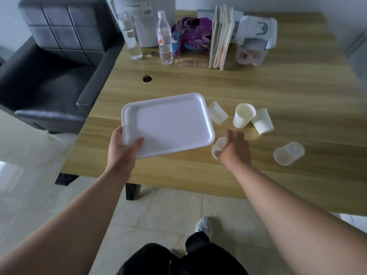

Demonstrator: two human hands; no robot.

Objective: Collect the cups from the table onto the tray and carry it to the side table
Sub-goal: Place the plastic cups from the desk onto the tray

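Observation:
My left hand [124, 149] grips the near left corner of a white tray [168, 124], which is bare and tilted a little above the wooden table [288, 100]. My right hand [235, 148] closes around a small translucent cup [218, 147] just off the tray's near right corner. A second translucent cup [217, 113] lies on its side by the tray's far right edge. An upright paper cup [243, 116] stands beside a tipped paper cup [262, 122]. A third translucent cup [289, 153] lies on its side at the right.
At the table's back stand two clear water bottles [164, 38], a white canister [143, 18], a purple bag [190, 34], upright books [222, 36] and a white box [256, 38]. A dark leather armchair [51, 62] sits left of the table. A cable hole [147, 78] pierces the tabletop.

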